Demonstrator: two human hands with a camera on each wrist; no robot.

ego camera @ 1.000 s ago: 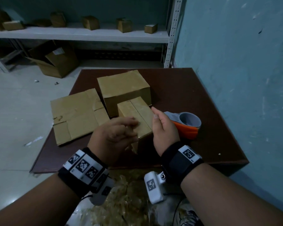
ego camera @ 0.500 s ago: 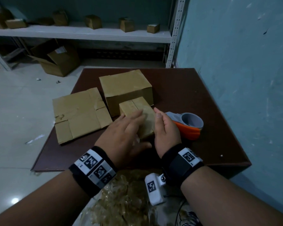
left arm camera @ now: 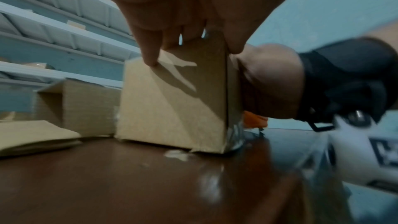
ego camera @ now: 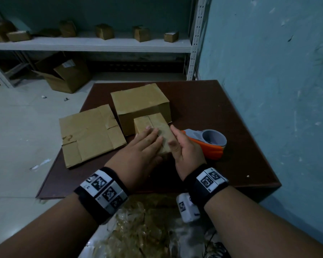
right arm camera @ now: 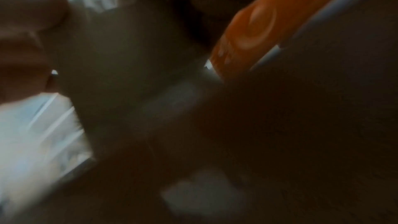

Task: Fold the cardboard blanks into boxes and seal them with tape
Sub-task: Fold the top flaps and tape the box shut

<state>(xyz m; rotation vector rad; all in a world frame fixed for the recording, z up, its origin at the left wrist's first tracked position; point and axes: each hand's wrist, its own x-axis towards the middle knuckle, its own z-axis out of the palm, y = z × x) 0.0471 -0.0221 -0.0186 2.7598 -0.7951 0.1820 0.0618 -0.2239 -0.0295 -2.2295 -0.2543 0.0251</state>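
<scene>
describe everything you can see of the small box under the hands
The small box is plain brown cardboard, closed, its top flaps meeting in a seam along its length. It stands on the dark table, right in front of the larger box. The left hand lies flat on its top; the right hand rests against its right side. Shiny tape shows at a lower corner.

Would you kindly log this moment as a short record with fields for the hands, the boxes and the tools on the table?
left hand: fingers straight, pressing flat on top of the small box
right hand: open, laid against the small box's right side
small box: stands on the table, top flaps closed
big box: closed, right behind the small box
flat blank: lies left of the boxes
tape dispenser: orange and grey, on the table beside the right hand, not held
</scene>
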